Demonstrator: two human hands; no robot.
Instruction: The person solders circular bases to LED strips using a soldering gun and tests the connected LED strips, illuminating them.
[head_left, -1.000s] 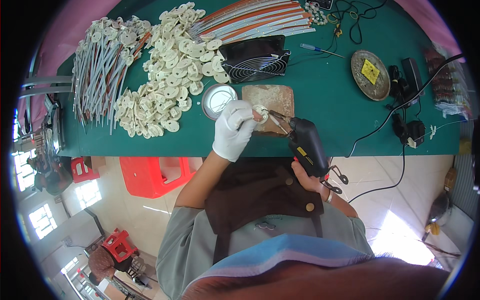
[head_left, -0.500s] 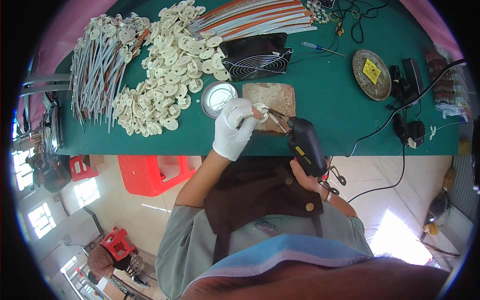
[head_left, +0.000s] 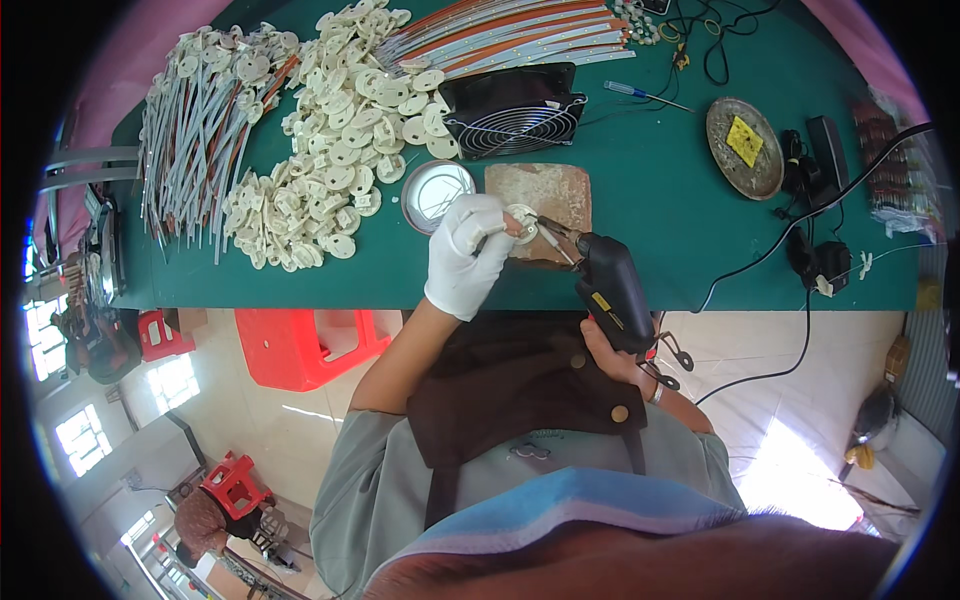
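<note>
My left hand (head_left: 464, 257), in a white glove, pinches a small round white disc part (head_left: 522, 221) over a brown wooden block (head_left: 541, 196) on the green table (head_left: 640, 190). My right hand (head_left: 612, 350) grips a black soldering gun (head_left: 610, 291) by its handle. Its metal tip (head_left: 552, 240) touches the disc. A round metal tin (head_left: 437, 192) sits just left of the block.
A heap of white disc parts (head_left: 330, 150) and bundled strips (head_left: 195, 130) fill the left of the table. A black fan (head_left: 512, 110), long strips (head_left: 510, 25), a screwdriver (head_left: 645, 96), a round dish with yellow sponge (head_left: 744, 147) and black cables (head_left: 810, 240) lie beyond. Red stool (head_left: 310, 345) below.
Both hands hold nearly the same place at the block; the soldering tip and the disc have shifted only slightly.
</note>
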